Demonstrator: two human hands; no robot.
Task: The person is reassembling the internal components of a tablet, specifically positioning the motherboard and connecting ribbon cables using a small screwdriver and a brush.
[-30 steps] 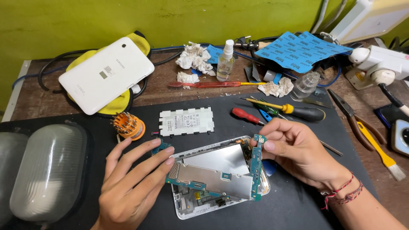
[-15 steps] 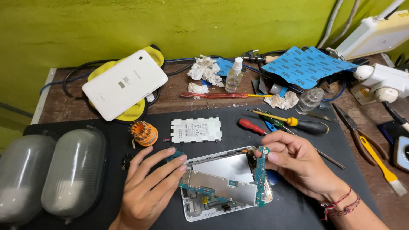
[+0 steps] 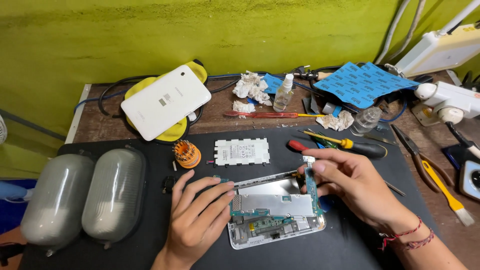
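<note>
Surface (image 3: 440, 200): wooden, its middle covered by a black mat (image 3: 150, 250) that runs to the near edge; bare wood shows only at the back and right.
Lamp covers (image 3: 85, 197): two grey domes side by side at the mat's left edge, well apart from the hands.
White tablet (image 3: 166, 101): face down on a yellow case at the back left.
Opened tablet (image 3: 275, 212): flat on the mat, near the front, circuit boards showing.
Left hand (image 3: 197, 227): fingers spread narrow, tips pressing the opened tablet's left side.
Right hand (image 3: 357, 187): pinching a green circuit strip (image 3: 311, 182) at the opened tablet's right edge.
Battery (image 3: 242, 151): flat, just behind the opened tablet.
Screwdrivers (image 3: 350, 144): close behind the right hand.
Pliers (image 3: 425, 165): on bare wood, right.
Open room: mat between lamp covers and left hand.
</note>
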